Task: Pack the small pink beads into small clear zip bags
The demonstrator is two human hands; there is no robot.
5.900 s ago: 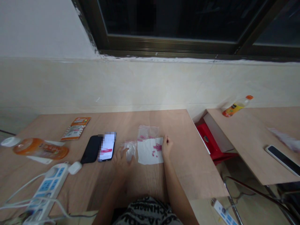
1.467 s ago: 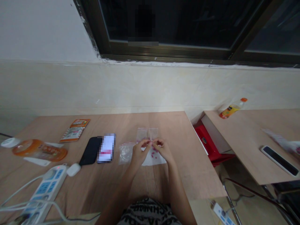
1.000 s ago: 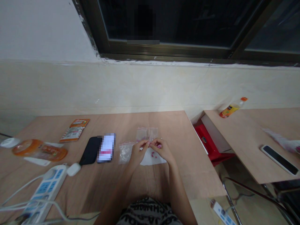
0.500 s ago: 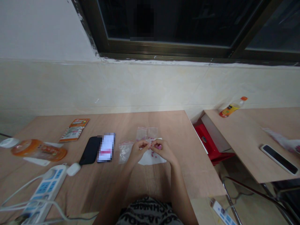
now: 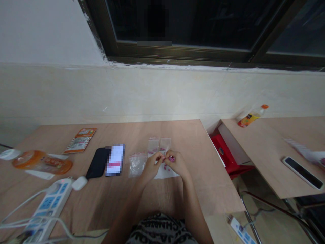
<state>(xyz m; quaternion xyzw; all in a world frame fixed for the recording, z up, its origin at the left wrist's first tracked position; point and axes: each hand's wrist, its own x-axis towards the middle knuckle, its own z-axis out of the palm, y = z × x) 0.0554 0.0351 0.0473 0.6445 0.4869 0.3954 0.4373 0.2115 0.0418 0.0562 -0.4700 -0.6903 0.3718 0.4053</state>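
Observation:
My left hand (image 5: 151,166) and my right hand (image 5: 176,163) meet over a white paper sheet (image 5: 166,174) on the wooden table (image 5: 198,162). A transparent zip bag (image 5: 153,146) stands up behind them, its lower edge pinched by my left fingertips. A small cluster of pink beads (image 5: 172,158) sits at my right fingertips. A few more pink beads (image 5: 165,167) lie on the paper, partly hidden by my hands. To the left of my left hand lies a second transparent bag (image 5: 137,165).
Two phones (image 5: 98,162) lie left of the bag, one showing a blurred screen. Farther left are an orange packet (image 5: 42,165), a printed sachet (image 5: 80,140), an earbud case (image 5: 79,183) and a white power strip (image 5: 48,203). A second table (image 5: 274,152) with a bottle (image 5: 251,117) stands right.
My hands stay together over the paper, shifted slightly, and now cover more of it. The bag stays upright behind them, and the pink cluster remains at my right fingertips.

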